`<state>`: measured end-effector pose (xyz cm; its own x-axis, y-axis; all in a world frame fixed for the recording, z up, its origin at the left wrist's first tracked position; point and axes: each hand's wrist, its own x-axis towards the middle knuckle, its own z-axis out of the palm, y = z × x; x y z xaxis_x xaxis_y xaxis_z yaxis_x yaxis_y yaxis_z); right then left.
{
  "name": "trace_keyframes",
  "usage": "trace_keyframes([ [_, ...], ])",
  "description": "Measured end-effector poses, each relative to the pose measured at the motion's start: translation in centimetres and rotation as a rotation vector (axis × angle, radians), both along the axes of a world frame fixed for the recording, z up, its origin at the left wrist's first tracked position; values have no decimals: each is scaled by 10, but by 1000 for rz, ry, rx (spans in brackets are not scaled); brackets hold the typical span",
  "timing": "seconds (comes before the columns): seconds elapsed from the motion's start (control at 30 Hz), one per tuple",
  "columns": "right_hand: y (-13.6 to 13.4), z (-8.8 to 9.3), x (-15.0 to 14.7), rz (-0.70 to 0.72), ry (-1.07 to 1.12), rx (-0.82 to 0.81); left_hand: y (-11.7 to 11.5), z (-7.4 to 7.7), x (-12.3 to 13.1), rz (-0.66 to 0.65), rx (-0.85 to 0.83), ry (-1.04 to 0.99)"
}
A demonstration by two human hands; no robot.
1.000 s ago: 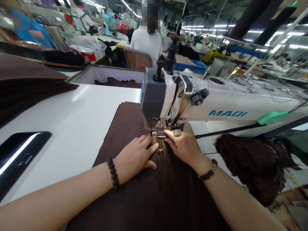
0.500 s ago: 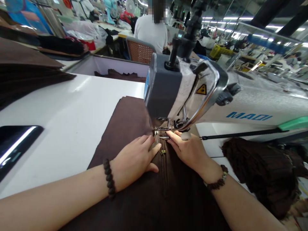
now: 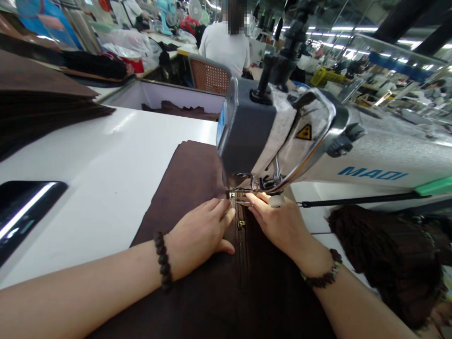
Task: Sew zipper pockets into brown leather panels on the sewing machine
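Note:
Dark brown fabric (image 3: 183, 179) lies on the white table under the head of a sewing machine (image 3: 247, 127). My left hand (image 3: 201, 230) rests on it, fingers stretched flat, thumb apart, just left of a zipper with a brass pull (image 3: 241, 224). On the zipper's right side is my right hand (image 3: 277, 219), its fingertips beside the presser foot (image 3: 232, 194). It holds small pointed metal snips (image 3: 243, 202), whose tips point left across the zipper. A white ring-like piece sits at its fingers.
Stacked brown fabric (image 3: 42, 99) lies at the left, above a dark phone-like device (image 3: 28, 212). More bundled fabric (image 3: 388, 254) is at the right. Ahead, a person in a white shirt (image 3: 226, 47) sits beyond an open bin (image 3: 127, 96).
The view has shifted slightly, so the machine appears a little farther right. Both hands keep nearly the same places by the zipper.

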<state>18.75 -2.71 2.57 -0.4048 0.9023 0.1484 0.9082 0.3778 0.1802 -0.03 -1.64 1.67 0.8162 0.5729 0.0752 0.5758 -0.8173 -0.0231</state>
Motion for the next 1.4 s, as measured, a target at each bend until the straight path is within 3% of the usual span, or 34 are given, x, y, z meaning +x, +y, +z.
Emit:
trace_keyframes([
  [0.5, -2, 1, -6, -2, -35, 35, 1, 0, 1, -16, -30, -6],
  [0.83, 8, -18, 11, -15, 299, -86, 0, 2, 1, -22, 2, 41],
  [1.2, 2, -7, 2, -11, 112, -14, 2, 1, 0, -10, -54, 26],
  [1.4, 6, -15, 7, 28, 245, -48, 2, 0, 1, -20, -35, 32],
])
